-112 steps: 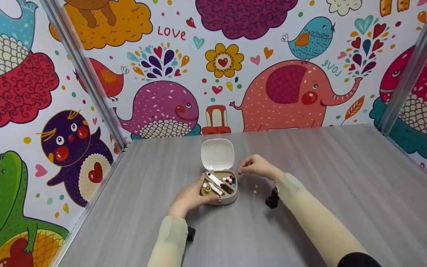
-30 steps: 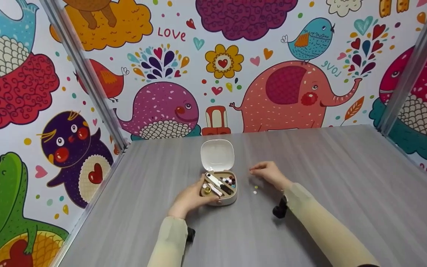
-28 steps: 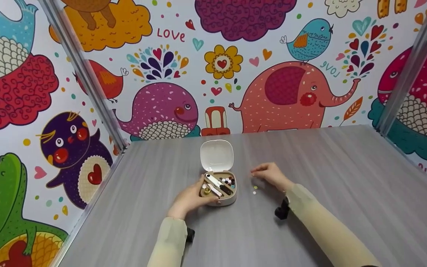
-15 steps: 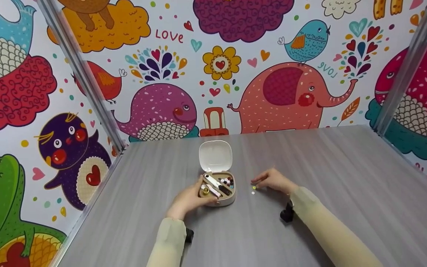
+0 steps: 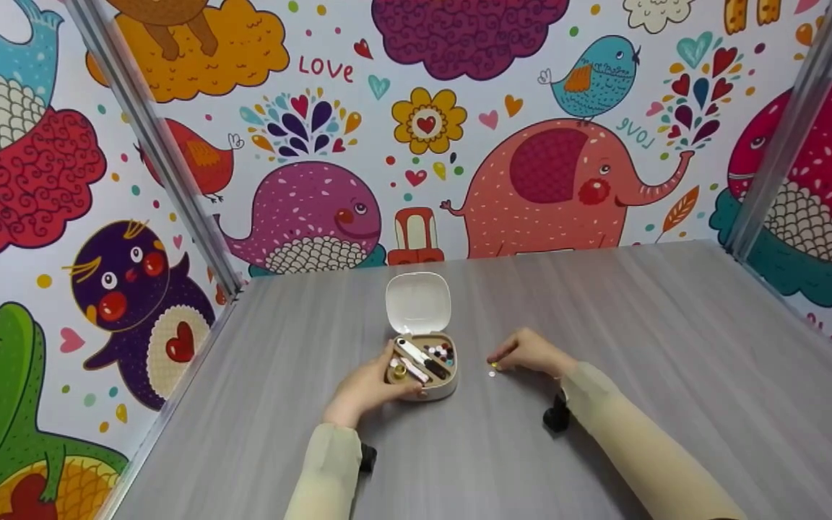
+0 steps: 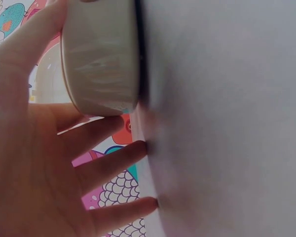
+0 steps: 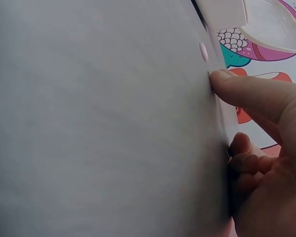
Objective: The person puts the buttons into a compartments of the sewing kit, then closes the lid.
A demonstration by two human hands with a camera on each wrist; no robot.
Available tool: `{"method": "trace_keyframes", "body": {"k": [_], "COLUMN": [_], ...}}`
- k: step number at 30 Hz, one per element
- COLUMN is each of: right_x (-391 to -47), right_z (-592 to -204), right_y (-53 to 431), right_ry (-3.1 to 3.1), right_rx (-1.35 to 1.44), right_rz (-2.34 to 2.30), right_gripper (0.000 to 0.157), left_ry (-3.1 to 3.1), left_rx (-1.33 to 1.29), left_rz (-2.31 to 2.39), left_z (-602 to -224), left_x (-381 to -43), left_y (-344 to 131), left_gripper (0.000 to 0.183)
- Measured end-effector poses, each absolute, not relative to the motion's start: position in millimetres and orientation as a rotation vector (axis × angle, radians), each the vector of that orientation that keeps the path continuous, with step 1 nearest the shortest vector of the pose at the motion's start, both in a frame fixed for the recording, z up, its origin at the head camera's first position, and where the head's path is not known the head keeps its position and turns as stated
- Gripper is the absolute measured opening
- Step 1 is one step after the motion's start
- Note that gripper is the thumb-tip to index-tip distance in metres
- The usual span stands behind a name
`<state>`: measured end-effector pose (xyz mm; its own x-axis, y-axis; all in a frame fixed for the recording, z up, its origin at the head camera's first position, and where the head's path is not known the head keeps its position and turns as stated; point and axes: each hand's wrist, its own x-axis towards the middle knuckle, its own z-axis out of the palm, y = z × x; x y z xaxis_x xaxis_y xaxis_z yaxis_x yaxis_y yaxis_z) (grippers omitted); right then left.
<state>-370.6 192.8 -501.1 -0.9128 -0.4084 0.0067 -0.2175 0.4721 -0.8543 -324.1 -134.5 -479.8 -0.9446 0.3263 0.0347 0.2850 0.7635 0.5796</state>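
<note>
A small white box (image 5: pixel 441 391) stands on the table, its lid (image 5: pixel 418 303) raised at the back. My left hand (image 5: pixel 365 386) grips its left side, thumb at the front; the left wrist view shows the other fingers spread beside it. Inside lie a white-and-black tool (image 5: pixel 422 357), a pink-and-white stick (image 5: pixel 412 370), a gold round piece (image 5: pixel 399 372) and several small coloured buttons or beads (image 5: pixel 441 352). Right of the box, my right hand (image 5: pixel 535 352) pinches a tiny yellow disc (image 5: pixel 494 365) at the tabletop. A pale disc (image 5: pixel 492 374) lies just in front, seen also as a disc (image 7: pixel 203 52) beyond my thumb.
The grey table (image 5: pixel 568 462) runs back to a wall (image 5: pixel 531 87) printed with cartoon animals. Metal posts (image 5: pixel 170 166) stand at the corners. Black wrist cameras (image 5: pixel 555 417) sit under both forearms.
My right hand has moved from beside the box, right and toward me, down to the yellow disc, and its fingertips have come together there. The left hand still holds the box.
</note>
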Motion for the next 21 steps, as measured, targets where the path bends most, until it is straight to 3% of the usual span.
{"method": "trace_keyframes", "body": {"k": [12,21], "right_x": [-371.0,-370.6], "right_z": [-503.3,-501.6], "right_y": [194.6,200.3], "right_ry": [2.551,2.572], "right_rx": [-0.539,-0.511], "right_rz": [-1.425,-1.440], "right_gripper": [0.006,0.008], "left_ry": [2.883,2.883], "left_rx": [0.509,0.499], "left_rz": [0.945,0.937], "left_z": [-481.3,-478.9], "left_x": [-324.3,-322.8], "left_y": [-135.0,-134.9], "left_gripper": [0.104,0.105]}}
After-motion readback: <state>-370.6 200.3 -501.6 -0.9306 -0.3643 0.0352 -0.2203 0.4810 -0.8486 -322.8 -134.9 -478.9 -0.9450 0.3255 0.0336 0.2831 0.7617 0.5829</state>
